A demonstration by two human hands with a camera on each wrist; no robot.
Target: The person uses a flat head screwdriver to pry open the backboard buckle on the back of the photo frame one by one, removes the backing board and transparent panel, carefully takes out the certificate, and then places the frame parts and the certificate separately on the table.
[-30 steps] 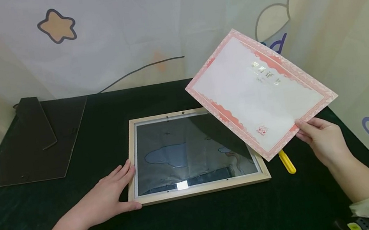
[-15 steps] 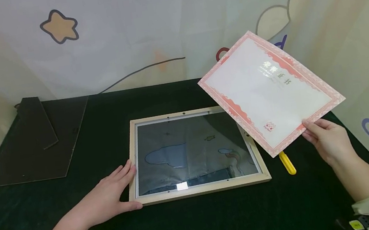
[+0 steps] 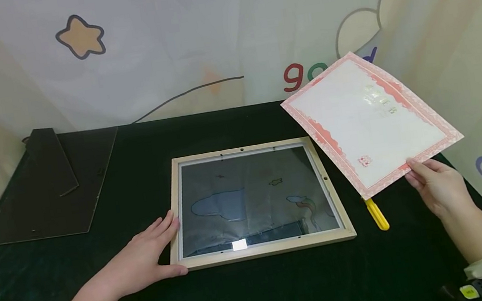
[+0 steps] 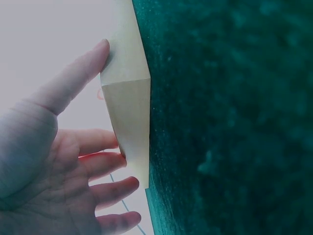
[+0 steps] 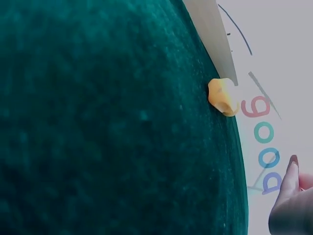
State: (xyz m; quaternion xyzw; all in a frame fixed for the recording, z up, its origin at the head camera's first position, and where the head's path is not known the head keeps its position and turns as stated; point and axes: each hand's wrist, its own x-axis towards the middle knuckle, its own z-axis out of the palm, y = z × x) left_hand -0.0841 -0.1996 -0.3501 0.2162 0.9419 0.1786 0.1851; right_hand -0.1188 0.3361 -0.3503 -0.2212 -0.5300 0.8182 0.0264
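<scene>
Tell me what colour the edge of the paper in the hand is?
Pink-red, a wavy border around the white certificate. The head view shows it best.

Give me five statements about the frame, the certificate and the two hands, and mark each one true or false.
1. The right hand holds the certificate by its near corner, lifted off the table. True.
2. The certificate lies flat inside the wooden frame. False: it is held to the right of the frame, clear of it.
3. The left hand rests against the frame's near left corner. True.
4. The yellow tool is in the left hand's grip. False: it lies on the dark cloth right of the frame, touched by neither hand.
5. The dark backing board covers the frame. False: it lies apart, at the table's far left.
</scene>
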